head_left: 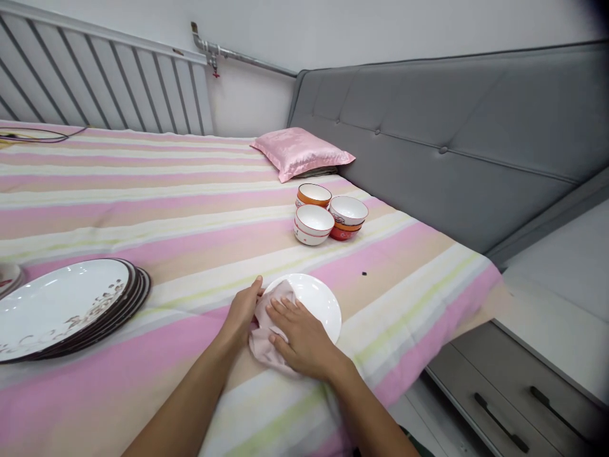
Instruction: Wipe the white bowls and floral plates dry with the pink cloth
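Note:
A small white plate (318,300) lies on the striped bedsheet (190,216) near the bed's front edge. A pale pink cloth (264,343) is spread over the plate's left part. My right hand (299,339) lies flat on the cloth with its fingers stretched out, pressing it onto the plate. My left hand (243,311) grips the plate's left rim, thumb on top beside the cloth.
A stack of large white plates with dark rims (66,308) sits at the left. Several small bowls (328,219) stand behind the plate. A pink pillow (301,151) leans by the grey headboard (451,139). A nightstand with drawers (518,393) is at the right.

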Motion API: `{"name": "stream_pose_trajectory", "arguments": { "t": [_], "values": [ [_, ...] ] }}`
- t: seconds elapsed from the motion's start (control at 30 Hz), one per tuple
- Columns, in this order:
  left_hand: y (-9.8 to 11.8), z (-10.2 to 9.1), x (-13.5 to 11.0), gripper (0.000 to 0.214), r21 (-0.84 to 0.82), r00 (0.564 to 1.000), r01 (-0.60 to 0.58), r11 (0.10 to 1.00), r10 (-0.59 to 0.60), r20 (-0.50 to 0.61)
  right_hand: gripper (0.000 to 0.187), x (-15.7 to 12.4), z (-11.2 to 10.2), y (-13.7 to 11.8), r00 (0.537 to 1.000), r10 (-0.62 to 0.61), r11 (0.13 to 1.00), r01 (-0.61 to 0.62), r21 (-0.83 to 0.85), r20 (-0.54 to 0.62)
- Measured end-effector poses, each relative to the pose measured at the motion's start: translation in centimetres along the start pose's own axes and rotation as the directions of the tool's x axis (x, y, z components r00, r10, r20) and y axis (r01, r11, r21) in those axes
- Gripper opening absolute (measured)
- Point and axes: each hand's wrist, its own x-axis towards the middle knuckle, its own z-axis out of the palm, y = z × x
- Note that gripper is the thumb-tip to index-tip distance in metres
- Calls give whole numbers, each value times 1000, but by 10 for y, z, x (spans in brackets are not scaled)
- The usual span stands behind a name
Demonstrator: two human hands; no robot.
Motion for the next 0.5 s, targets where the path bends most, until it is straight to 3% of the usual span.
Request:
{"name": "stream_pose_trajectory", "arguments": {
  "t": [0.17,0.27,0.4,0.5],
  "values": [
    [2,-1,-3,52,-20,998,25,999,-24,64,50,-29,-4,-6,997,72,997,-71,-28,11],
    [3,-3,-3,50,-9,997,33,999,-32,70,52,-41,-5,-7,978,209,975,-209,-80,-9],
    [4,-5,-5,51,10,995,42,999,-43,87,57,-45,-5,-3,874,475,861,-485,-154,-102],
    [3,-5,-8,53,23,986,44,999,-47,157,57,-40,-3,4,817,555,804,-575,-150,-157]
  ]
}}
